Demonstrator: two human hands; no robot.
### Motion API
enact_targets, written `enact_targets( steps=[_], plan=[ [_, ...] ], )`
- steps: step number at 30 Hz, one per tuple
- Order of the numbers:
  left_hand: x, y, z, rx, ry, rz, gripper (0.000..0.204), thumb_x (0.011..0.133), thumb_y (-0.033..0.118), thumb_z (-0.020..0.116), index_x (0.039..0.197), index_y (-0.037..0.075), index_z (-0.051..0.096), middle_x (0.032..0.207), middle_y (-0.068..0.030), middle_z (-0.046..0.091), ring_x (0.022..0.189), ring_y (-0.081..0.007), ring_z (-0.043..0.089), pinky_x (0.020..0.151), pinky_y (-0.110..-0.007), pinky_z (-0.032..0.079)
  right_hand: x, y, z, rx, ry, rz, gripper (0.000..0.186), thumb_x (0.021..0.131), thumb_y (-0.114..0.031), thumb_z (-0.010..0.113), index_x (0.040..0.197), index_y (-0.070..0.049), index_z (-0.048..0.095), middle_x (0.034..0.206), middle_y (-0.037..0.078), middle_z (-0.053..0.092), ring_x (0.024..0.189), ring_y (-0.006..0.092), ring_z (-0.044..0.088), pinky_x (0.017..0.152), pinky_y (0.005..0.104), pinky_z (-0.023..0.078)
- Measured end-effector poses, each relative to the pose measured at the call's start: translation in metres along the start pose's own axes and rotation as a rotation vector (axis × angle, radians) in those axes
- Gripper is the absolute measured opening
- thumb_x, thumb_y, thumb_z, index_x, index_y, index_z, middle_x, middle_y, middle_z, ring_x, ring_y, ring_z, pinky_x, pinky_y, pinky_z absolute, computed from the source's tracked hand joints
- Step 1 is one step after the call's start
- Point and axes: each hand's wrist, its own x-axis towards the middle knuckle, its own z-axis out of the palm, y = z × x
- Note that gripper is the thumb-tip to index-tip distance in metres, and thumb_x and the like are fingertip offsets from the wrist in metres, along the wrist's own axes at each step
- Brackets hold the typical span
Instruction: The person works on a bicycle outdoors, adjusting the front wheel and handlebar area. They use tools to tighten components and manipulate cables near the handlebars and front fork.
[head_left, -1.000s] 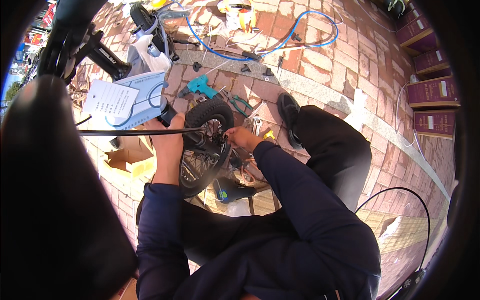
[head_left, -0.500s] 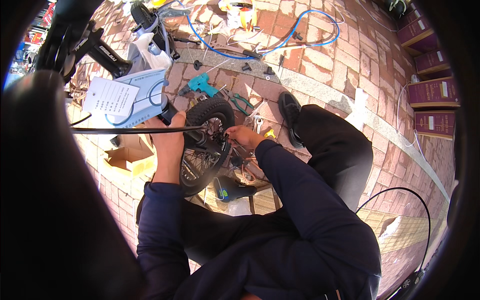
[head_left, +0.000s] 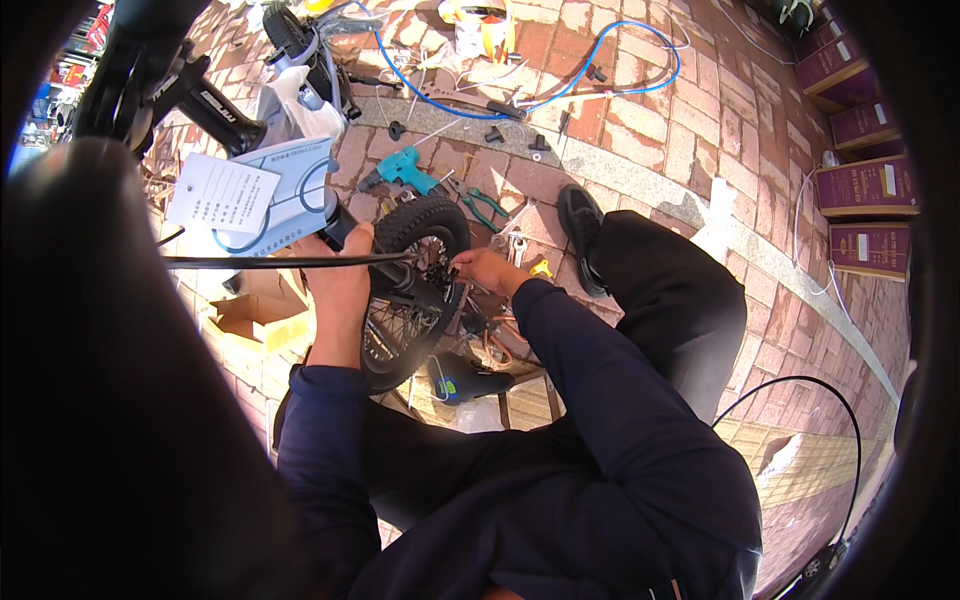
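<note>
A small black bicycle wheel (head_left: 425,228) with spokes stands upright in front of me, fixed in a black frame. My left hand (head_left: 340,275) grips the black fork leg beside the wheel. My right hand (head_left: 487,268) is at the wheel's hub, fingers pinched on a small part there; what it pinches is too small to tell. A thin black cable (head_left: 270,262) runs leftward from the hub. A white tag (head_left: 222,193) hangs on the wrapped frame tube to the left.
On the brick paving lie a teal power drill (head_left: 400,170), green-handled pliers (head_left: 483,207), a blue hose (head_left: 560,85) and small tools. A cardboard box (head_left: 250,315) sits at left, a black saddle (head_left: 465,380) below the wheel, maroon boxes (head_left: 865,185) at right.
Almost nothing differs; my right hand has shifted slightly at the hub while my left hand stays on the fork.
</note>
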Motion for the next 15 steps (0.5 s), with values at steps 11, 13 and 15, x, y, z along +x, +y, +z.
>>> enact_targets(
  steps=[11,13,15],
  plan=[
    [0.0,-0.001,0.0,0.018,0.013,0.005,0.065,0.075,0.018,0.077,0.13,-0.004,0.051,0.124,-0.0228,0.051,0.111,-0.0374,0.052,0.101,-0.045,0.042,-0.004,-0.01,-0.008,-0.291,-0.016,-0.072,0.03,0.096,-0.009,0.066,0.123,0.002,0.07,0.106,0.009,0.075,0.095,0.0171,0.068,0.085,0.0318,0.054],
    [0.0,-0.002,0.0,0.007,0.013,0.016,0.066,0.074,0.018,0.077,0.13,-0.004,0.051,0.123,-0.0219,0.051,0.11,-0.0354,0.052,0.1,-0.044,0.043,-0.004,-0.015,-0.009,-0.364,-0.009,-0.086,0.032,0.094,-0.01,0.068,0.124,0.001,0.07,0.111,0.011,0.075,0.098,0.0181,0.068,0.088,0.033,0.054],
    [0.001,-0.002,0.001,0.0,0.009,0.015,0.066,0.074,0.017,0.077,0.131,-0.004,0.051,0.122,-0.0213,0.051,0.109,-0.0341,0.053,0.099,-0.044,0.043,-0.002,-0.019,-0.01,-0.313,-0.016,-0.013,0.035,0.093,-0.011,0.069,0.126,0.001,0.07,0.114,0.012,0.076,0.1,0.0187,0.068,0.091,0.0341,0.053]
  ],
)
